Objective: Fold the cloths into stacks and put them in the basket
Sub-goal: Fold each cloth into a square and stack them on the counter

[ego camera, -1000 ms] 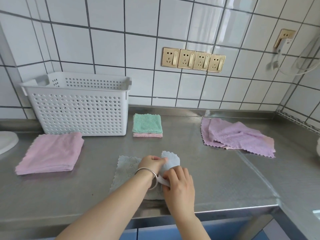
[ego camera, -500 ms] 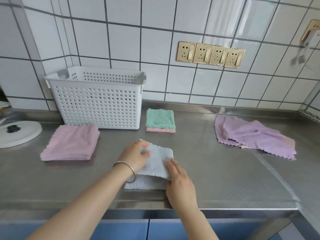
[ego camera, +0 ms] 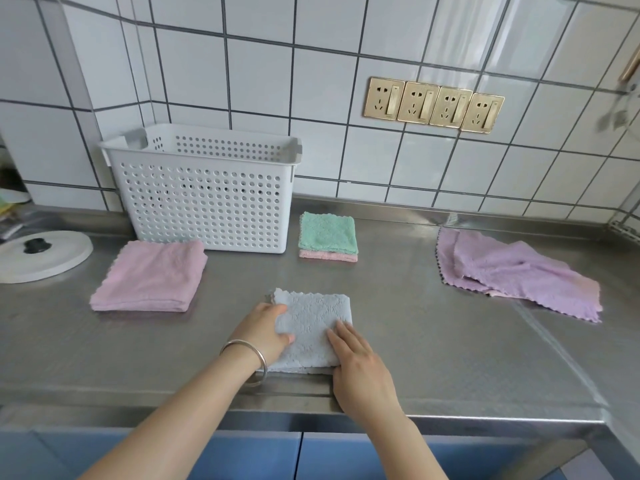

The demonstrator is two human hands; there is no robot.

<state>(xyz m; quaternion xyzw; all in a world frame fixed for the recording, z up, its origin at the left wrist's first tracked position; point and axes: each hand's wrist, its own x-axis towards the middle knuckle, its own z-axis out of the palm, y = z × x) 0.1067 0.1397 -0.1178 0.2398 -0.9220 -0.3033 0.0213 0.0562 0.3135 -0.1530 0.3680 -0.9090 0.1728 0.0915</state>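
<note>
- Pale grey-blue fleecy cloth (ego camera: 313, 327), folded to a rectangle, lies flat on the stainless steel counter (ego camera: 433, 341), in front of the white perforated plastic basket (ego camera: 207, 199) and slightly to its right, near the counter's front edge.
- Long axis runs front to back, away from the person; scalloped edge shows at the far left corner, a lower layer peeks out along the near edge.
- Left hand (ego camera: 265, 332), silver bangle (ego camera: 251, 358) on the wrist, rests on the cloth's left edge; fingers curled over the edge, thumb lying on top.
- Right hand (ego camera: 360, 365) lies on the near right corner, fingers straight and close together, pressing flat.
- Folded pink cloth (ego camera: 152, 277) just in front of the basket, at its left end.
- Small folded stack just right of the basket: mint green cloth (ego camera: 327, 233) on top of a salmon pink cloth (ego camera: 329, 256).
- Loose lilac cloths (ego camera: 516, 271), unfolded and overlapping, well right of the basket.
- White round lid with black knob (ego camera: 41, 256) left of the basket.
- Four gold wall sockets (ego camera: 433, 105) on the white tiles, above and right of the basket.
</note>
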